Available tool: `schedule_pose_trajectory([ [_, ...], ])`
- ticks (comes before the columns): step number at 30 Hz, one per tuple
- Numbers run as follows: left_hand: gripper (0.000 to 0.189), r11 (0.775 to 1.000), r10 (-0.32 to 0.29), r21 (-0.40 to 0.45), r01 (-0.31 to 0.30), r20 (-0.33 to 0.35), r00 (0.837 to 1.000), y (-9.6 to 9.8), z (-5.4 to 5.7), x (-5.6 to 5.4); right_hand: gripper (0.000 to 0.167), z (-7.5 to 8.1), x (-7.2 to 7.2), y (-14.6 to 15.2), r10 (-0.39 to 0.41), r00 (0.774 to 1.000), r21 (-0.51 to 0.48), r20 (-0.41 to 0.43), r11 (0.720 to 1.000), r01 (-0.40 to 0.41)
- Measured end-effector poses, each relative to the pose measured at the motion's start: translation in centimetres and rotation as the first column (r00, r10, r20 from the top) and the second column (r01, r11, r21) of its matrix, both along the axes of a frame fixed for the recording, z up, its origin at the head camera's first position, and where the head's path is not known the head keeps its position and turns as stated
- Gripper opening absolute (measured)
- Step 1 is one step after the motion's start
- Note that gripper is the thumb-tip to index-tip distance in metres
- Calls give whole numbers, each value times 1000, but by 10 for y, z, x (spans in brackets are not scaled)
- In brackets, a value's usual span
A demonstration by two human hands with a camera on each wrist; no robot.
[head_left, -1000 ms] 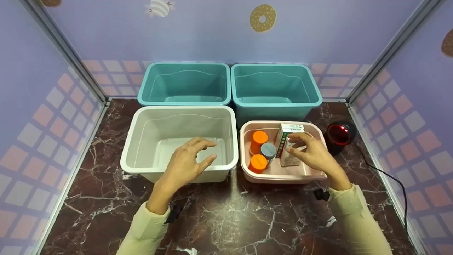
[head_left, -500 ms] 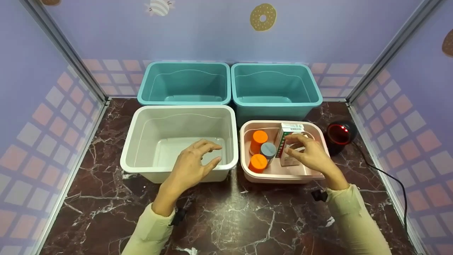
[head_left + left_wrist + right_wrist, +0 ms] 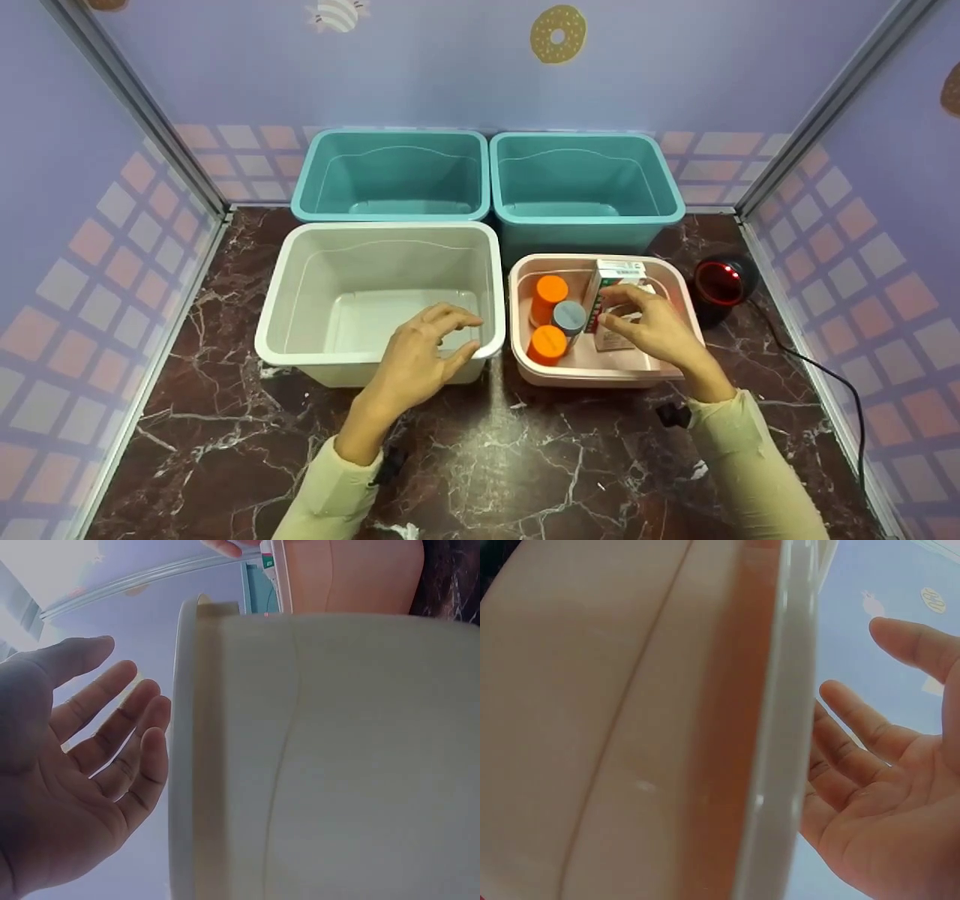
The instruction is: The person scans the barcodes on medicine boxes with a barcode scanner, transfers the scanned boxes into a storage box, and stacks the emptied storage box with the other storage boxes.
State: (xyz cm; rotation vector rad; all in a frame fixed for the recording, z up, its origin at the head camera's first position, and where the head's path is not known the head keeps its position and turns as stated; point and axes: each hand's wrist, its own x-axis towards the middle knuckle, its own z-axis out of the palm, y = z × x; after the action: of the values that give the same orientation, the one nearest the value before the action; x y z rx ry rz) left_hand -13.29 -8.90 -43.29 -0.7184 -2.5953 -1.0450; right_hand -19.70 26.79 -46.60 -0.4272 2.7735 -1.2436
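Observation:
My left hand point(image 3: 420, 360) hovers over the near right part of the white bin point(image 3: 300, 285), fingers loosely bent and holding nothing. In the left wrist view its palm and spread fingers show beside the bin's rim point(image 3: 182, 765). Over the pink bin point(image 3: 592, 376) is my right hand point(image 3: 652, 330), thumb and fingers apart with nothing between them. Beneath and behind it stand a white and green box point(image 3: 621, 268) and a smaller pale box point(image 3: 611, 341), partly hidden. Left of these, in the same bin, are two orange-capped bottles point(image 3: 551, 289) and a grey-capped bottle point(image 3: 569, 318).
Two teal bins point(image 3: 394, 138) point(image 3: 585, 221) stand side by side at the back. A black device with a red glow point(image 3: 720, 285) sits right of the pink bin, its cable point(image 3: 832, 379) running along the right wall. Patterned panels point(image 3: 480, 67) enclose the marble-look table point(image 3: 510, 465).
My left hand has drifted right and slightly toward me, over the white bin's near right side. My right hand has shifted slightly left above the boxes. The bins and their contents stay put.

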Motion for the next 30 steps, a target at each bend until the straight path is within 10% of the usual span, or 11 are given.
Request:
schedule_pose_trajectory([
  [30,23,996,-79,-26,81,57,995,37,-10,12,38,-8,0,-11,-3,999,21,43,1000,2],
])
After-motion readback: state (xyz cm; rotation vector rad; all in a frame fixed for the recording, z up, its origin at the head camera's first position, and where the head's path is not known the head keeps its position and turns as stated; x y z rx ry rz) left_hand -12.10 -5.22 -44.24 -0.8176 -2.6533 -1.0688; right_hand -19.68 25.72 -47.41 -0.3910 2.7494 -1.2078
